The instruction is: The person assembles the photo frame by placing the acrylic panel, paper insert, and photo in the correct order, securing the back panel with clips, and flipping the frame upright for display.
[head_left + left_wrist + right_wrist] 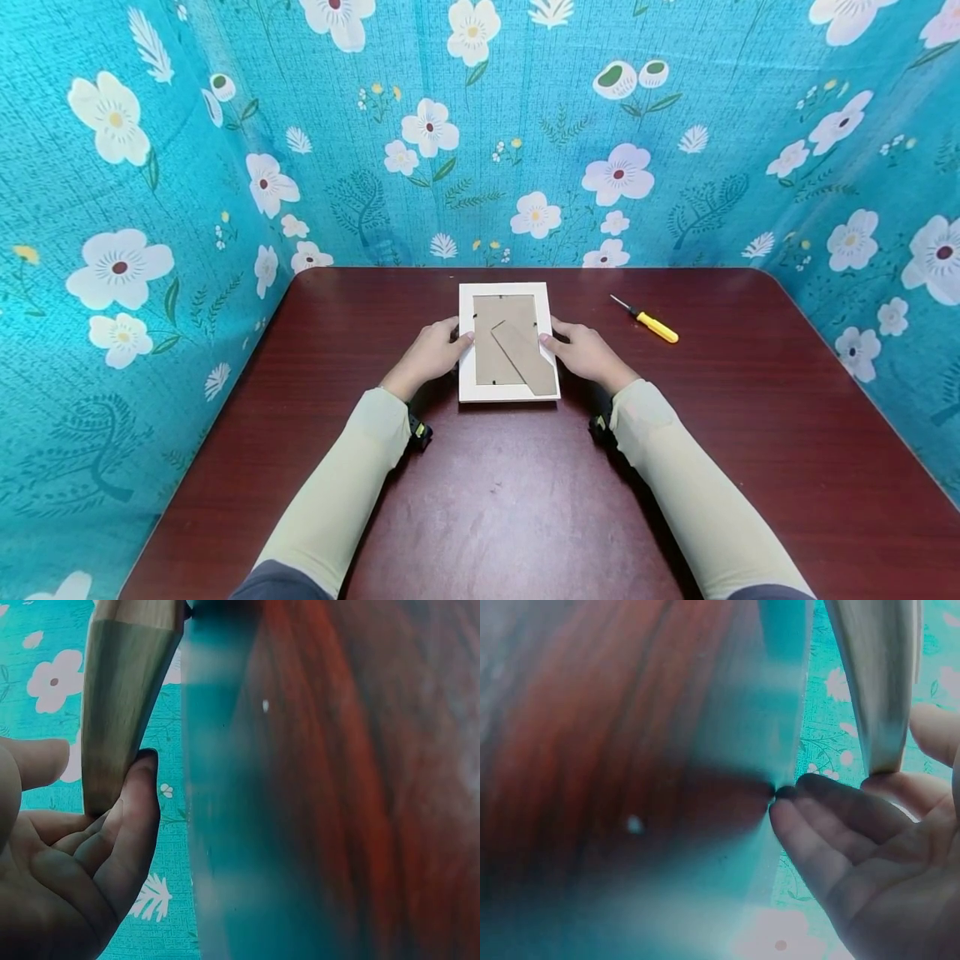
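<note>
A white picture frame [498, 362] is face down in the head view, showing its brown backing board with a fold-out stand [528, 358] and small dark tabs around the opening. My left hand [429, 357] holds its left side, thumb over the border. On the opposite side my right hand [591, 357] grips it the same way. In the left wrist view, the left fingers curl under the wooden edge [120, 705]. The right wrist view shows the frame's edge [881, 690] between thumb and index finger, other fingertips down at the tabletop. The frame's front is hidden.
A screwdriver [657, 327] with a yellow handle lies to the right of the frame on the dark red-brown glossy table [480, 500]. Blue floral cloth [480, 167] hangs behind the table and along both sides.
</note>
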Demonstrator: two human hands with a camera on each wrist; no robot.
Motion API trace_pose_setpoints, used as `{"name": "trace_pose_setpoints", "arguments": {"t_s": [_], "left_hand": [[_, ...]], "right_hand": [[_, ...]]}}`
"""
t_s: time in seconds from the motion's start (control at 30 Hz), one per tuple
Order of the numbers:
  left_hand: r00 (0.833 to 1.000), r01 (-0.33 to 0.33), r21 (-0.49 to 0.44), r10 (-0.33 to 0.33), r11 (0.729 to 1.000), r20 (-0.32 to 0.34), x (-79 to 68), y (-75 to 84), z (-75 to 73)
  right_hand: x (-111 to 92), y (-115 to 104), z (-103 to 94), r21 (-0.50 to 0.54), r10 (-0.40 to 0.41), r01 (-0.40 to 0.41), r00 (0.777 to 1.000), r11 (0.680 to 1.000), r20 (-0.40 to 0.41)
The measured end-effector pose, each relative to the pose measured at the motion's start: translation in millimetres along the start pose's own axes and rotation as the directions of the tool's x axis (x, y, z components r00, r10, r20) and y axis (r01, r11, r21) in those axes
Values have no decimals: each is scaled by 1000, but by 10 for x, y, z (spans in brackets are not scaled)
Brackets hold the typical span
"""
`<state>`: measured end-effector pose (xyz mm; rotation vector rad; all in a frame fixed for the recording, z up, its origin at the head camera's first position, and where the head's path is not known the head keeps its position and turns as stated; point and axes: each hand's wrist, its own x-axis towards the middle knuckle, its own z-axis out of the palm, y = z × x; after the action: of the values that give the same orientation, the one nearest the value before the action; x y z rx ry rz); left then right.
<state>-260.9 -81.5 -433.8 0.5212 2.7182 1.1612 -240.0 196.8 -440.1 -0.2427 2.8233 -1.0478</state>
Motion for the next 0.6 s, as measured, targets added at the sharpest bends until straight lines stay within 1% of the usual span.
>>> {"name": "trace_pose_setpoints", "arguments": {"t_s": [0.1,0.23,0.4,0.47,0.6], "left_hand": [[1000,-1,-31,1,1000,-6,0,-3,16],[1000,-3,-46,2,999,-27,-4,-3,11],[998,-8,-65,4,998,-59,-13,-16,-4],[998,-13,-82,8,997,-68,-13,-21,-6],[995,-29,-97,19,995,-102,-12,-18,-18]], "right_hand": [[-6,8,3,24,-4,4,1000,1000,-13],[-13,-13,-11,61,-28,30,999,998,-34],[-28,-91,-36,194,-28,34,999,980,-36],[-42,-127,-42,289,-12,15,1000,957,-12],[-67,-168,-43,447,6,-33,998,894,61]]}}
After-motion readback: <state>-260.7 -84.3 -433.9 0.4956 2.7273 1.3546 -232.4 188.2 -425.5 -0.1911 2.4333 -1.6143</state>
